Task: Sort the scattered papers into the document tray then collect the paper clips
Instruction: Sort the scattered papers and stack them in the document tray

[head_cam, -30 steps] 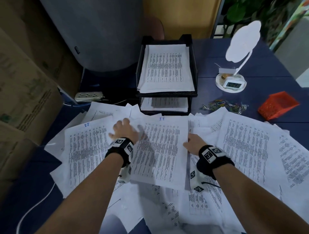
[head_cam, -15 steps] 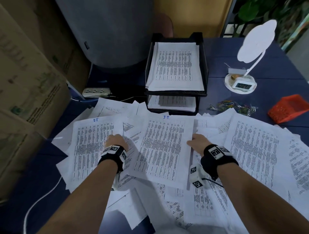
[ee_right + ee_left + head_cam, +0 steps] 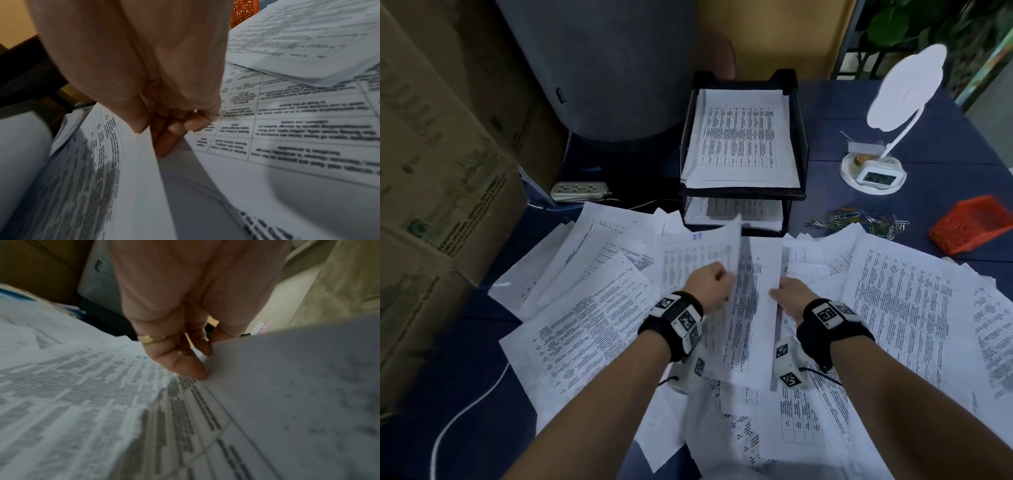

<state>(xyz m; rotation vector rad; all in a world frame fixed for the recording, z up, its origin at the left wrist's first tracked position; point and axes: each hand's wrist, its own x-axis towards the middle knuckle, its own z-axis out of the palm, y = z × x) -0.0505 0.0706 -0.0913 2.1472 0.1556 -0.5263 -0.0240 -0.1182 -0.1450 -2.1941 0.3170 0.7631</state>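
Sheet [image 3: 743,308] newly lifted off paper-strewn blue table [image 3: 945,137], both hands' fingers [image 3: 180,366] pinching its edges, cardboard boxes [image 3: 431,171] alongside.

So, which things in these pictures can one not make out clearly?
- The printed text on the scattered white paper sheets: too small in the head view, blurred in both wrist views.
- The lower shelf of the black mesh two-level document tray: its papers are mostly hidden by the upper shelf.
- The left hand grip on the lifted white sheet: motion blur in the head view.
- The colourful paper clips: too small to count.
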